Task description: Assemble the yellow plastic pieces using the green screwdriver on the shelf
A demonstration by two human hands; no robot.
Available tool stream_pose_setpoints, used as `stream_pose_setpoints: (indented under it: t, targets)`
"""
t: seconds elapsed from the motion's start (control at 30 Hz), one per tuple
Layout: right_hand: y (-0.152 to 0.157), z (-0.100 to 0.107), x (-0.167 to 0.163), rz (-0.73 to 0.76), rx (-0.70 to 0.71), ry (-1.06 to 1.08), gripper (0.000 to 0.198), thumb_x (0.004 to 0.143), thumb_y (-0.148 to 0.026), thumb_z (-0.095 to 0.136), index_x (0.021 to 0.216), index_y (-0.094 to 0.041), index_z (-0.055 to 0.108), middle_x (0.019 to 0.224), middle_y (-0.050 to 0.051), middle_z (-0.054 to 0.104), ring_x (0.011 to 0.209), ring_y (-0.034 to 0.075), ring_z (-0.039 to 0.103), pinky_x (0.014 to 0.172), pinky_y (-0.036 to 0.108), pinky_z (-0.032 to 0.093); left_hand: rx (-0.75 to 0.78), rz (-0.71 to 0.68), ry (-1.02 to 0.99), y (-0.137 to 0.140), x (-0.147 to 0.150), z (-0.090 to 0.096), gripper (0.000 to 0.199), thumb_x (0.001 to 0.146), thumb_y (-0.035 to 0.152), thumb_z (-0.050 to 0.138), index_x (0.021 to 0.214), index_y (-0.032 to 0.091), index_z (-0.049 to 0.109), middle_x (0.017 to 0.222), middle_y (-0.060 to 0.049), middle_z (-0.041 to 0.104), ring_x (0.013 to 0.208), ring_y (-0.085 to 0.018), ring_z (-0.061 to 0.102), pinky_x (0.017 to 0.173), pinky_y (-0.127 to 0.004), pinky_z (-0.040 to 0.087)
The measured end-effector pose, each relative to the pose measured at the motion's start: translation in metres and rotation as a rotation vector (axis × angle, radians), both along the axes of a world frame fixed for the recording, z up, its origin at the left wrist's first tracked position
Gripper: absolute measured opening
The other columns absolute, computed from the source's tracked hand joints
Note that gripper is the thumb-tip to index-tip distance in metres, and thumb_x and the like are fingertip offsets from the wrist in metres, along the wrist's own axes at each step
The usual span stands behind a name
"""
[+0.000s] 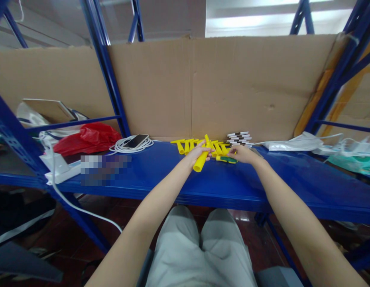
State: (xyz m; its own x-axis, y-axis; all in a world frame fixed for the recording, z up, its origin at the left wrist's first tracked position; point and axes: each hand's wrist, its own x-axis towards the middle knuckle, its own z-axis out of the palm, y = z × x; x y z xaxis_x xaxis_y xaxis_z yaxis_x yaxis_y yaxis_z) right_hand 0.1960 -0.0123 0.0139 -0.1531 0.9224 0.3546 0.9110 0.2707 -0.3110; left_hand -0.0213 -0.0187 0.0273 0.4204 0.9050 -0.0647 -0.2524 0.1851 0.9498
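A seated person reaches both bare arms forward over a blue metal shelf (161, 175) backed by a cardboard sheet (203, 87). The left hand (198, 153) is curled around a yellow plastic tube (202, 158), fingers (206, 150) wrapped over its upper half, so the tube slants from the hand down toward the viewer with its open end nearest. The right hand (243, 153), just right of the tube, rests on the shelf with fingers pressed lightly on a green-and-yellow piece (227, 159) lying flat; whether they pinch it cannot be told. Directly behind the tube lies a row of matching yellow pieces (199, 144), and right of those a small stack of black-and-white markers (239, 138). Well left of the tube sits a phone (135, 140) on a coiled white cable (128, 146), then a red bag (89, 138). Judging from this, a steady grip near the tube's middle and bringing the green piece squarely to its end would serve best
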Motion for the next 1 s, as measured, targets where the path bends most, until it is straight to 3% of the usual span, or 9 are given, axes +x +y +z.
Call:
stream_pose_setpoints:
  t: [0.1,0.33,0.63,1.0]
  targets:
    - [-0.003,0.0,0.002,0.002,-0.118,-0.101,0.01,0.076,-0.029,0.065,0.074,-0.019,0.066,0.079,0.004,0.071,0.074,0.018,0.064,0.066,0.025,0.047,-0.031,0.059,0.018,-0.001,0.001,0.0,0.074,0.086,-0.001,0.045,0.149,0.027,0.018,0.079,-0.002,0.064,0.042,-0.005,0.049,0.04,-0.013,0.036]
    - [-0.003,-0.004,-0.001,-0.014,-0.157,-0.231,0.021,0.073,-0.031,0.071,0.092,-0.02,0.071,0.096,0.006,0.073,0.086,0.022,0.066,0.075,0.028,0.049,-0.056,0.073,0.074,-0.001,0.001,-0.001,0.076,0.084,0.001,0.05,0.149,0.026,0.018,0.082,-0.004,0.065,0.043,-0.005,0.05,0.041,-0.015,0.04]
    - [-0.006,-0.004,-0.011,-0.04,-0.085,-0.318,0.022,0.077,-0.022,0.066,0.097,-0.02,0.072,0.1,0.007,0.072,0.094,0.023,0.065,0.081,0.029,0.048,-0.067,0.052,0.142,0.004,0.002,-0.007,0.079,0.084,0.004,0.054,0.15,0.024,0.017,0.081,-0.003,0.064,0.043,-0.005,0.05,0.041,-0.015,0.04]
    - [-0.009,0.01,0.016,-0.13,0.02,-0.252,0.03,0.077,-0.02,0.066,0.106,-0.021,0.07,0.104,0.008,0.072,0.097,0.024,0.065,0.083,0.03,0.048,-0.062,0.06,0.164,0.002,0.002,-0.006,0.077,0.086,-0.003,0.044,0.15,0.026,0.014,0.075,-0.001,0.063,0.043,-0.006,0.05,0.041,-0.015,0.038]
